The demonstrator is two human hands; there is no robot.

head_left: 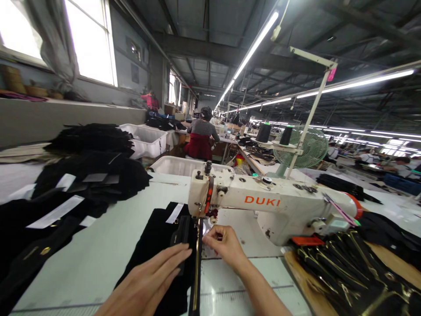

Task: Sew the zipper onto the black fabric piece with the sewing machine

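We see a white sewing machine (243, 206) on the bench (98, 259), and we use it to tell where things are. A black cloth (144, 250) lies in front of the machine and to its left. A black strip with a gold line (196, 281) runs along the cloth's right side, from under the machine's needle end straight toward us.

We see the left hand (154, 274) in front of the machine, a bit to the left. It lies palm down and flat on the cloth. Its fingers are long and straight, close to each other, and they point up and right toward the machine. It is not wrapped around anything.

We see the right hand (226, 245) just in front of the machine, near the needle end. Its arm slants in from the low right. The fingers curl, and the thumb and pointing finger come close together in a narrow pinch beside the strip. We cannot tell if they hold its edge.

A white tag (175, 213) sits on the cloth, just left of the machine. Black pieces with gold edges (342, 263) lie in a heap to the machine's right.
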